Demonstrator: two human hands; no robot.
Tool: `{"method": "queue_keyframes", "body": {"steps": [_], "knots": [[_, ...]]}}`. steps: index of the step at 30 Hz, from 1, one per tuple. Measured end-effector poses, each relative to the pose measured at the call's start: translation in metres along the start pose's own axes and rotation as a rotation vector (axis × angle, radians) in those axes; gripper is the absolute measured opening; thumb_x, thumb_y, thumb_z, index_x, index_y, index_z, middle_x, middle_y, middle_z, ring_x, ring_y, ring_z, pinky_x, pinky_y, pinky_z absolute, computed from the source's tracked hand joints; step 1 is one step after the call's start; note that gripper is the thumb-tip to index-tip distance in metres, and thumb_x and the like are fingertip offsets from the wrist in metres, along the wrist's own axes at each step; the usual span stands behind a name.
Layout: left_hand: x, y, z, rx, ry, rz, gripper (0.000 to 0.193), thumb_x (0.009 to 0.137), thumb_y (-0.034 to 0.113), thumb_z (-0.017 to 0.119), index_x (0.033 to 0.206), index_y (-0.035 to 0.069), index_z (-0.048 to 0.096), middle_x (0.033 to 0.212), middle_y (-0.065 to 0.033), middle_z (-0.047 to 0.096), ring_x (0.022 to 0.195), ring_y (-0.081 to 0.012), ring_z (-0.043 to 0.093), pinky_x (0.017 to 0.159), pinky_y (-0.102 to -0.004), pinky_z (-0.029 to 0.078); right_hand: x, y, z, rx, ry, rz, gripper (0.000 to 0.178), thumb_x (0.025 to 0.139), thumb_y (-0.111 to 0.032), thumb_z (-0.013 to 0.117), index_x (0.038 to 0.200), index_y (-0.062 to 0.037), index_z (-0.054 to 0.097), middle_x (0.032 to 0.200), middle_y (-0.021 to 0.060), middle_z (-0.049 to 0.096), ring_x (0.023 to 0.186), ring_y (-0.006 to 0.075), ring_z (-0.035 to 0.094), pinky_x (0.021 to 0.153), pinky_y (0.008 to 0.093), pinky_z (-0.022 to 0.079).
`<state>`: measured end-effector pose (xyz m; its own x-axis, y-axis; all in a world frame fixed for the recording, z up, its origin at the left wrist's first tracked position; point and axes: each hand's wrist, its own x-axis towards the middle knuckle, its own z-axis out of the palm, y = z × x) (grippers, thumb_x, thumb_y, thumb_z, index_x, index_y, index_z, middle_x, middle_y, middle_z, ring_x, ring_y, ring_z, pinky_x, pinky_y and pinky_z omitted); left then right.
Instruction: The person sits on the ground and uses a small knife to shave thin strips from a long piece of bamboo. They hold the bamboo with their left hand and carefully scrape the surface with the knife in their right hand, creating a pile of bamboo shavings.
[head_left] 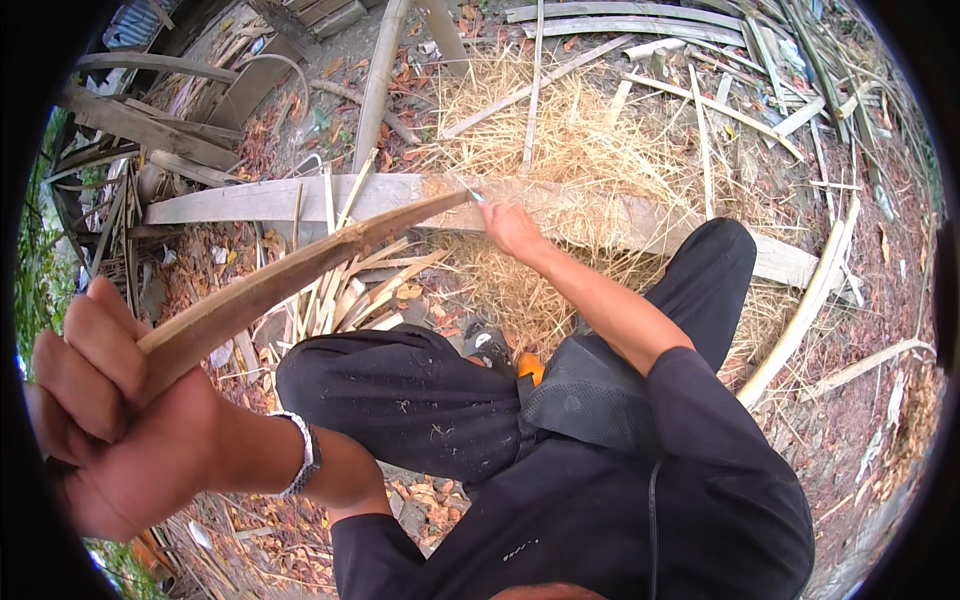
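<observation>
My left hand (105, 410) is raised close to the camera and grips the near end of a long split bamboo strip (300, 275). The strip slants away to its far tip by a grey wooden plank (260, 198). My right hand (510, 228) is stretched out at that far tip, closed on a small tool whose pale blade (470, 193) meets the strip's end. The handle is hidden in my fist. A metal bracelet (303, 455) sits on my left wrist. I wear dark trousers and a dark top.
A heap of thin cut bamboo slats (345, 295) lies under the strip. Dry straw-like shavings (570, 140) cover the ground ahead. Long bamboo poles (378, 80) and split strips (800, 320) lie around, with boards (140, 125) stacked at the left.
</observation>
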<state>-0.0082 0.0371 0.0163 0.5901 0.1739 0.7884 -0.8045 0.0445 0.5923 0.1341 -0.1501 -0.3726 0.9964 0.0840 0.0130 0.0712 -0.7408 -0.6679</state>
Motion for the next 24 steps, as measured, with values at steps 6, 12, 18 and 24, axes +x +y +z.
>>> {"method": "queue_keyframes", "body": {"steps": [6, 12, 18, 24], "knots": [[0.004, 0.011, -0.019, -0.212, -0.191, -0.195, 0.040, 0.082, 0.033, 0.037, 0.052, 0.018, 0.015, 0.046, 0.0014, 0.013, 0.047, -0.0129, 0.021, 0.071, -0.0360, 0.041, 0.018, -0.030, -0.011, 0.146, -0.171, 0.135, 0.060, 0.096, -0.040, 0.027, 0.083, 0.0063, 0.063, 0.076, 0.0264, 0.061, 0.071, 0.0403, 0.061, 0.070, 0.0476, 0.048], [0.012, 0.000, 0.005, -0.389, -0.470, -0.220, 0.039, 0.082, 0.031, 0.036, 0.053, 0.018, 0.014, 0.047, 0.0016, 0.011, 0.047, -0.0127, 0.021, 0.071, -0.0353, 0.041, 0.017, 0.049, 0.038, -0.152, 0.080, 0.065, 0.059, 0.097, -0.039, 0.026, 0.081, 0.0064, 0.060, 0.071, 0.0244, 0.059, 0.060, 0.0363, 0.058, 0.060, 0.0467, 0.049], [-0.001, 0.009, -0.008, -0.271, -0.126, -0.170, 0.040, 0.083, 0.031, 0.037, 0.054, 0.017, 0.013, 0.048, 0.0010, 0.014, 0.047, -0.0126, 0.021, 0.073, -0.0347, 0.040, -0.002, -0.006, 0.003, 0.167, -0.204, 0.213, 0.062, 0.096, -0.042, 0.025, 0.086, 0.0084, 0.061, 0.084, 0.0325, 0.059, 0.082, 0.0442, 0.060, 0.078, 0.0518, 0.046], [0.005, 0.000, -0.007, -0.199, -0.164, -0.102, 0.039, 0.083, 0.033, 0.038, 0.054, 0.016, 0.019, 0.049, 0.0010, 0.016, 0.048, -0.0119, 0.022, 0.065, -0.0319, 0.034, 0.002, 0.022, 0.026, 0.039, -0.156, 0.208, 0.060, 0.096, -0.043, 0.025, 0.097, 0.0070, 0.060, 0.094, 0.0343, 0.057, 0.088, 0.0442, 0.058, 0.082, 0.0505, 0.046]]}}
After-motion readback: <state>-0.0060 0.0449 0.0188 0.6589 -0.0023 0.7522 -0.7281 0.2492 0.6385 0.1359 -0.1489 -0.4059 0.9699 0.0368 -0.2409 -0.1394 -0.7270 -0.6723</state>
